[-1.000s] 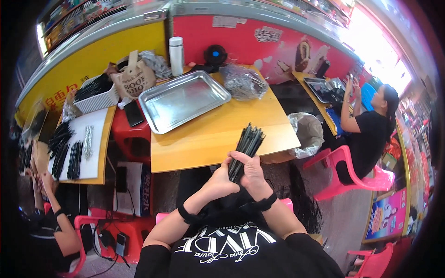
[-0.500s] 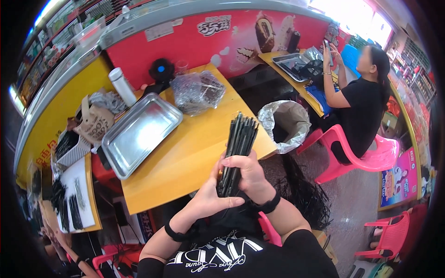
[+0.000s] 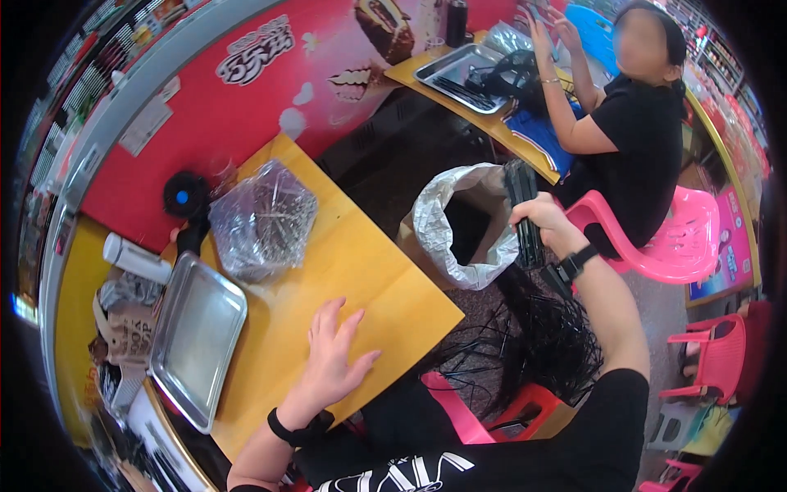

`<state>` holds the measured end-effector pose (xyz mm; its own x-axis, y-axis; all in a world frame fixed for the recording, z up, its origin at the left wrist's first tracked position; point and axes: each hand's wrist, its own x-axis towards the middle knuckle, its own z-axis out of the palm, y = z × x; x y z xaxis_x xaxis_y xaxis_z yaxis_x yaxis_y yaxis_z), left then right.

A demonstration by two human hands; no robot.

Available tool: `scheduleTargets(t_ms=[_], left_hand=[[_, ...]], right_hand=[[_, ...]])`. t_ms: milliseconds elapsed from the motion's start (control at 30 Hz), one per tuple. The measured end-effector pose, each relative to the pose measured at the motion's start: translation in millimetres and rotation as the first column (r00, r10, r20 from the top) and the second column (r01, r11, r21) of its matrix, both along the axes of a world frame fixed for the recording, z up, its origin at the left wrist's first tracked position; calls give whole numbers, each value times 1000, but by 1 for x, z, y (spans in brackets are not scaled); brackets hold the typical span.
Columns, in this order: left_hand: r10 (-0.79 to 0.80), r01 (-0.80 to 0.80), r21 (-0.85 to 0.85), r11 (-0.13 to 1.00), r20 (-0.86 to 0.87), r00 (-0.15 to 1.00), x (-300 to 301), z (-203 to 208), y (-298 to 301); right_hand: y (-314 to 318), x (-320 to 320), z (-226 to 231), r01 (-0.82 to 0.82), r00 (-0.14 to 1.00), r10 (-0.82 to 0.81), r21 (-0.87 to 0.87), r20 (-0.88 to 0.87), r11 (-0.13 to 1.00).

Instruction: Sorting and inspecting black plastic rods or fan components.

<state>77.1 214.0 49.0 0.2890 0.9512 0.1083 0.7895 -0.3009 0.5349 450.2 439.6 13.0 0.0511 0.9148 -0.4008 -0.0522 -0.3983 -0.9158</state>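
In my right hand [image 3: 547, 227] is a bundle of thin black strips [image 3: 522, 184], held upright with the fingers wrapped round its lower part. The bundle is beside the right rim of a tall bag [image 3: 433, 221] with a crinkled silvery-white inside. My left hand [image 3: 334, 351] holds nothing; its fingers are spread above the yellow wooden table [image 3: 369, 283]. Below my right forearm, a loose heap of black strands [image 3: 557, 336] spreads over the floor.
A metal tray [image 3: 201, 336], a clear plastic bag of dark pieces [image 3: 264, 220] and a white bottle [image 3: 135, 257] are on my table. At right, a person in black [image 3: 635, 135] sits on a pink chair [image 3: 680, 238] by another table with a tray [image 3: 463, 78].
My left hand has let go of the bundle and opened over the table. My right hand has carried the bundle rightward to the silvery bag. The view has swung to the right.
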Motion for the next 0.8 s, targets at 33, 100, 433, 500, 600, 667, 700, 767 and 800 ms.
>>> scheduleTargets(t_ms=[33, 100, 433, 500, 600, 667, 700, 767, 800], left_hand=[[-3, 3, 24, 1000, -30, 1000, 2, -4, 7], [17, -18, -26, 999, -50, 999, 3, -12, 15], [-35, -10, -187, 982, -238, 971, 4, -24, 29], [-34, -18, -205, 979, -244, 969, 3, -23, 35], [-39, -17, -216, 976, -253, 967, 13, -17, 42], [-29, -35, -214, 976, -287, 957, 14, -16, 45], [-39, -25, -234, 972, -267, 963, 13, -18, 45], [-58, -9, -258, 966, -251, 966, 11, -21, 46], [-61, -2, -245, 970, -249, 967, 12, -23, 48]], right_hand=[[11, 7, -21, -57, 987, 77, -142, 138, 988], [26, 8, -53, -119, 913, 207, -256, 351, 959], [149, -34, -138, -369, -336, 810, -858, 481, 357], [160, -59, -135, -360, -362, 766, -837, 532, 411], [155, -70, -192, -392, -265, 397, -474, 879, 789], [156, -89, -229, -354, -168, 426, -458, 889, 816], [155, -99, -244, -359, -87, 517, -511, 851, 781], [149, -112, -289, -338, 118, 580, -517, 806, 786], [143, -117, -319, -288, 166, 539, -483, 826, 827]])
